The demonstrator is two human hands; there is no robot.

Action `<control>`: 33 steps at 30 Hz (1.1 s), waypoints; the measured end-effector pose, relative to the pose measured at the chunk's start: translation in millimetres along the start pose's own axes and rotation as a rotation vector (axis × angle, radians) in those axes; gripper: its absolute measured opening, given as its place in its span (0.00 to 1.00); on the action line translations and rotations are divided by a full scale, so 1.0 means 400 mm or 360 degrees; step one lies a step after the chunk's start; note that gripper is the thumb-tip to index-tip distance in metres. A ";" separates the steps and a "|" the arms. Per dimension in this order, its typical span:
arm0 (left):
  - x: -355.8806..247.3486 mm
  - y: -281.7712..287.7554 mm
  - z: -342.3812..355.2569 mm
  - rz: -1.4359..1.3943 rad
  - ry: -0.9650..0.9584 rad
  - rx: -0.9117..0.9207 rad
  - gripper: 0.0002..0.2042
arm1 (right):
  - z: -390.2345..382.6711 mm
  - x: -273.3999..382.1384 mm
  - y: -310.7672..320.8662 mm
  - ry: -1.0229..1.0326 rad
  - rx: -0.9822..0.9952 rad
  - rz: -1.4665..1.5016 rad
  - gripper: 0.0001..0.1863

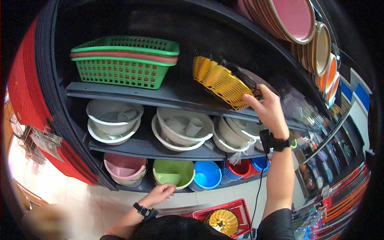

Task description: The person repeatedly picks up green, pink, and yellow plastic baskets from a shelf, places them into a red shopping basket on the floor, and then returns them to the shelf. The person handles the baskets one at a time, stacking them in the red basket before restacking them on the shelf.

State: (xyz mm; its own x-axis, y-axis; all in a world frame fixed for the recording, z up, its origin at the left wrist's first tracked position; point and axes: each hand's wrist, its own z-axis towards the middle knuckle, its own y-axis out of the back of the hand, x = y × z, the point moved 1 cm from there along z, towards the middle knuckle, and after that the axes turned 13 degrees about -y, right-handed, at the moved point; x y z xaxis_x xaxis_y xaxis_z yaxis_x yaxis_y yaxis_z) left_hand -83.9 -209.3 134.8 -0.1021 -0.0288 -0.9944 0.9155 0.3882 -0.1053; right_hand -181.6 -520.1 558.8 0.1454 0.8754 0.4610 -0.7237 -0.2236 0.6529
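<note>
My right hand (262,102) grips a yellow slatted plastic basket (218,80), which is tilted above the top shelf, right of a stack of green and pink baskets (120,72); dark items behind it are hard to make out. My left hand (162,194) is low, just in front of a light green bucket (174,170), its loosely bent fingers apart and holding nothing. At the lower edge, a red shopping basket (240,210) holds more yellow baskets (224,222).
The dark shelves (120,92) carry white basins (184,124) and colored buckets (206,176). Stacked pink, cream and orange items (292,18) hang at upper right. A red side panel (28,76) stands left. Racks of small goods (320,168) line the right. The tiled floor (116,204) shows below.
</note>
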 end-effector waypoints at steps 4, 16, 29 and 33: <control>-0.201 0.002 0.043 0.0053 -0.0397 -0.0031 0.25 | -0.150 0.043 0.092 -0.0231 0.0055 0.0408 0.15; -0.465 -0.122 0.146 -0.0497 -0.0993 -0.0172 0.41 | -0.591 -0.133 -0.037 -0.0879 0.0346 0.1910 0.27; -0.362 -0.131 0.030 0.0160 -0.0756 -0.0270 0.42 | -0.816 -0.256 -0.194 -0.1443 0.0458 0.2457 0.20; -0.333 -0.124 0.016 0.0203 -0.0662 -0.0202 0.43 | -0.852 -0.259 -0.201 -0.1429 0.0539 0.2331 0.24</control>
State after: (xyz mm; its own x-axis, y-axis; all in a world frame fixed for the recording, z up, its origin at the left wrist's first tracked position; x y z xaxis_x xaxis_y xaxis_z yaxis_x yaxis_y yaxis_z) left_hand -113.3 -230.6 272.3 0.1971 -0.3308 -0.9229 0.8531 0.5218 -0.0048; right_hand -368.5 -446.8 253.9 -0.0616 -0.5739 0.8166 -0.4444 -0.7168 -0.5373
